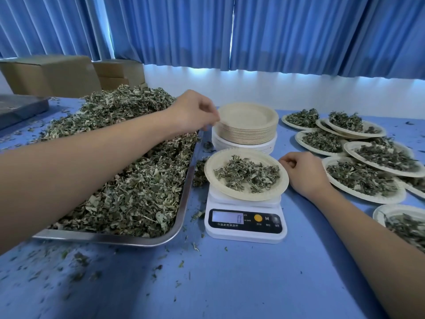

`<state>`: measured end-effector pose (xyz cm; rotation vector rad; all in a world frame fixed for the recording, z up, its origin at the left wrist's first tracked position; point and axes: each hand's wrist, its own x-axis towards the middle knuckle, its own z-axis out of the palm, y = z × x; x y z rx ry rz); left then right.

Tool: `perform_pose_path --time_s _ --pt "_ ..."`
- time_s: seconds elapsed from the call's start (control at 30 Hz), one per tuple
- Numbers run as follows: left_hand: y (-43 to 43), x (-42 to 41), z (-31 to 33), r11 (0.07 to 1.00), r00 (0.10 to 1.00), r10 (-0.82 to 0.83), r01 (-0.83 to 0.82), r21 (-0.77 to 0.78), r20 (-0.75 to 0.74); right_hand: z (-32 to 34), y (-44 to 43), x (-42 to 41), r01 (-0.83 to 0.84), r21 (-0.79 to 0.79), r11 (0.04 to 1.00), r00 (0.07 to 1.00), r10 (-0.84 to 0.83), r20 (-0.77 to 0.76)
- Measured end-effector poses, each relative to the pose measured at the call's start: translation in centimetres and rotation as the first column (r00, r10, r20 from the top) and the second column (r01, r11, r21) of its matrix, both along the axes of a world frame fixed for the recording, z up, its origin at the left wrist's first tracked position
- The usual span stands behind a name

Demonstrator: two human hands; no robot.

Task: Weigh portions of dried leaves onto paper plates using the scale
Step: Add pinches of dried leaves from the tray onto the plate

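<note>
A white digital scale (245,223) stands at the centre of the blue table. On it lies a paper plate (217,161) holding a small heap of dried leaves (247,173). My right hand (303,173) rests on the table with its fingers curled at that plate's right rim. My left hand (195,111) reaches across the metal tray (184,203) of dried leaves (128,180), its fingertips pinching the left edge of the stack of empty paper plates (247,124) behind the scale.
Several filled plates (363,178) overlap on the right side of the table. Loose leaf crumbs lie scattered over the blue cloth (230,284). Cardboard boxes (50,74) stand at the back left, with blue curtains (253,31) behind.
</note>
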<state>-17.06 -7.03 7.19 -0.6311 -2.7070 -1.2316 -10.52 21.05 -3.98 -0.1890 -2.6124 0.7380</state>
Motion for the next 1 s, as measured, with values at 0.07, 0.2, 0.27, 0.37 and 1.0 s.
perform_pose_path --time_s 0.07,0.2,0.27,0.37,1.0 --pt "-1.4 -1.1 -1.0 0.958 0.973 0.145 -0.184 -0.221 -0.181 0.0 0.1 0.1 -0.004 -0.013 1.0 1.0 0.004 0.001" --pt "-3.2 -2.2 -3.7 0.853 0.988 0.155 -0.137 -0.504 -0.005 -0.1 0.1 0.2 -0.015 -0.018 1.0 1.0 0.015 -0.006" --pt "-3.6 -2.1 -4.6 0.816 0.985 0.138 -0.052 -0.575 0.107 -0.1 0.1 0.2 -0.02 -0.016 1.0 1.0 0.02 -0.007" --pt "-4.0 -2.1 -5.4 0.756 0.995 0.099 -0.058 -0.652 0.027 -0.1 0.1 0.1 -0.023 -0.016 1.0 1.0 0.023 -0.003" --pt "-3.1 -0.1 -4.3 0.765 0.982 -0.152 0.046 -0.642 -0.112 -0.4 0.4 -0.1 -0.028 -0.014 1.0 1.0 0.027 -0.011"
